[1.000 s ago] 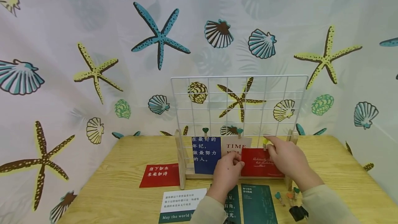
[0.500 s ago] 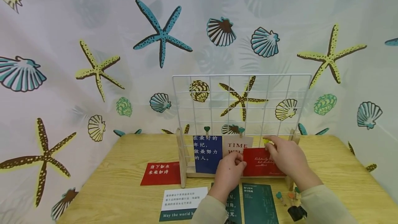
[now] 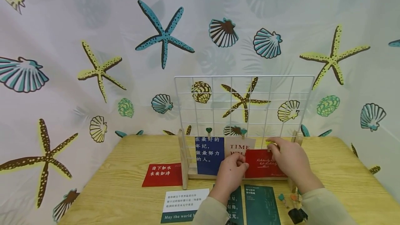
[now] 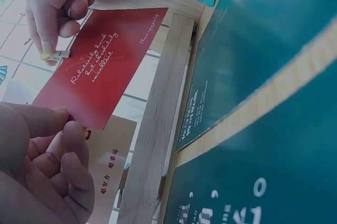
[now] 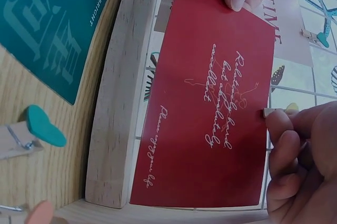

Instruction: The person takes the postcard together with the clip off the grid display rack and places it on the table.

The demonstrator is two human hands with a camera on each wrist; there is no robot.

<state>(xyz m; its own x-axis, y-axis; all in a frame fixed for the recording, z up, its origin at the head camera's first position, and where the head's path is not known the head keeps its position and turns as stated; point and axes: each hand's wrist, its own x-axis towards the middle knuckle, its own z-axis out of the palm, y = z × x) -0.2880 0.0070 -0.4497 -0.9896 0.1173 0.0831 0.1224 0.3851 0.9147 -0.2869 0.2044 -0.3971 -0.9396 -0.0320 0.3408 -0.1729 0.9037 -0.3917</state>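
A red card (image 3: pixel 260 164) with white script stands against the white wire grid (image 3: pixel 243 76). My left hand (image 3: pixel 232 173) pinches its left edge between thumb and fingers. At the card's top edge, my right hand (image 3: pixel 292 159) pinches a small wooden clothespin (image 4: pixel 58 55) with a yellow heart; the right wrist view shows the pin's tip overlapping the card edge. Left of it hang a blue card (image 3: pixel 210 159) and a beige card (image 3: pixel 237 143), each under a heart clothespin. The red card and left hand cover part of the beige one.
A wooden base (image 4: pixel 158 113) carries the grid. On the table lie a red card (image 3: pixel 162 175), a white-and-green card (image 3: pixel 184 202) and two dark green cards (image 3: pixel 262 204). Loose heart clothespins (image 5: pixel 45 125) lie at the right, near my right forearm.
The head view shifts slightly. My right hand's fingers bend a little more over the yellow heart, hiding more of it. The left hand keeps its hold, and the red card stays nearly still.
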